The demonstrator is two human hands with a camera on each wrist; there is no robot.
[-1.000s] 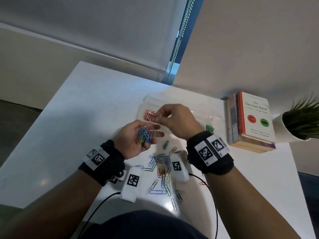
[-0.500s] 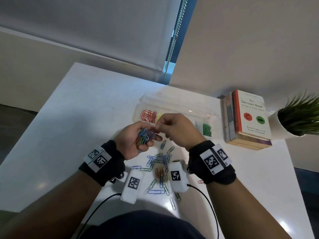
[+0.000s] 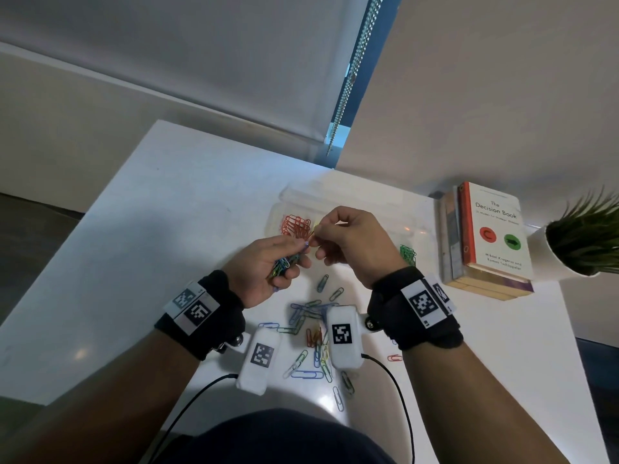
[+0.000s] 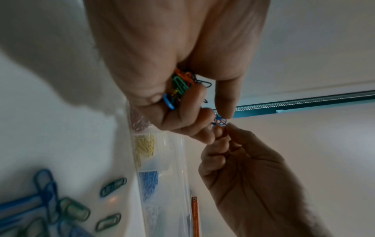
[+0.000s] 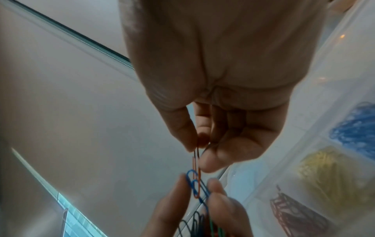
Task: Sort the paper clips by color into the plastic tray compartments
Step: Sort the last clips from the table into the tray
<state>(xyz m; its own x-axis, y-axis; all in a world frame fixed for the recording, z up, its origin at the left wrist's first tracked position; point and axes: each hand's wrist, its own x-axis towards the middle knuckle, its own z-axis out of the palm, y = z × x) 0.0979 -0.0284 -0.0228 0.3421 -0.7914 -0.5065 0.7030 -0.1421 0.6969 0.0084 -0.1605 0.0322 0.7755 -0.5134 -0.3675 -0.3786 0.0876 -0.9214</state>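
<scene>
We have an orange clip [image 5: 196, 170] pinched between thumb and forefinger of our right hand [image 3: 351, 242], and it is threaded through a blue clip [image 5: 195, 184] that sticks out of the bunch [image 3: 284, 262]. Our left hand [image 3: 264, 269] is clenched around that bunch of mixed clips, its fingertips [image 5: 216, 186] nipping the blue one just below the right hand.

The risk lies in that link. If we tug the orange clip straight away, we judge the blue one may ride along with it and fall into the wrong compartment, or drag further clips out of the left fist. A hard jerk could also spring the orange clip out of so slight a pinch, since only its end is held.

Just beyond both hands lies the tray [image 3: 422, 229]. Its red pile [image 3: 296, 226] sits right behind the left fingertips, with yellow [image 4: 145, 144] next along and blue [image 4: 150, 181] after that; the green pile [image 3: 408, 254] lies beside the right wrist. The piles are close together behind clear walls, so a drop from this height could bounce across a divider. Whether the orange clip belongs with the red pile we cannot tell.

Beneath our wrists, loose clips [image 3: 315, 323] are scattered on the table [image 3: 150, 246], so anything that slips from the left hand would fall among them and need picking again.
</scene>
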